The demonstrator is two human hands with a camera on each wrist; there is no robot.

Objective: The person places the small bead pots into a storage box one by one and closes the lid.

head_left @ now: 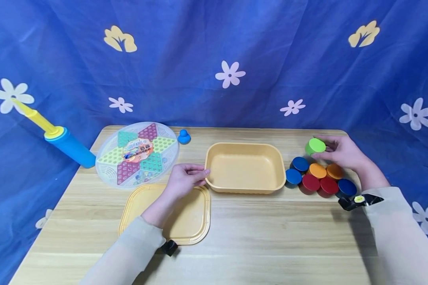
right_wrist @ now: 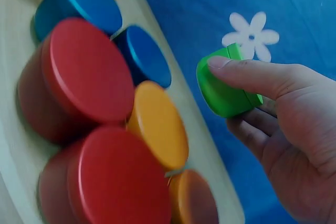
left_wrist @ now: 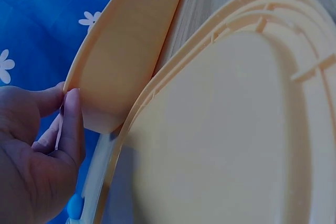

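My right hand (head_left: 337, 152) pinches a green round block (head_left: 315, 146) and holds it just above a cluster of blue, orange and red round blocks (head_left: 317, 178) at the table's right. In the right wrist view the green block (right_wrist: 223, 85) sits between thumb and fingers (right_wrist: 252, 74), clear of the red blocks (right_wrist: 89, 77). My left hand (head_left: 185, 178) grips the left rim of the empty tan tray (head_left: 245, 186); thumb and fingers (left_wrist: 71, 124) pinch the tray's edge (left_wrist: 126, 45). A tan lid (head_left: 190, 221) lies flat beneath that hand.
A round clear checkers board case (head_left: 137, 154) lies at the back left, with a small blue pawn (head_left: 184, 137) beside it. A blue and yellow hand pump (head_left: 62, 142) juts over the table's left edge. A blue flowered cloth hangs behind.
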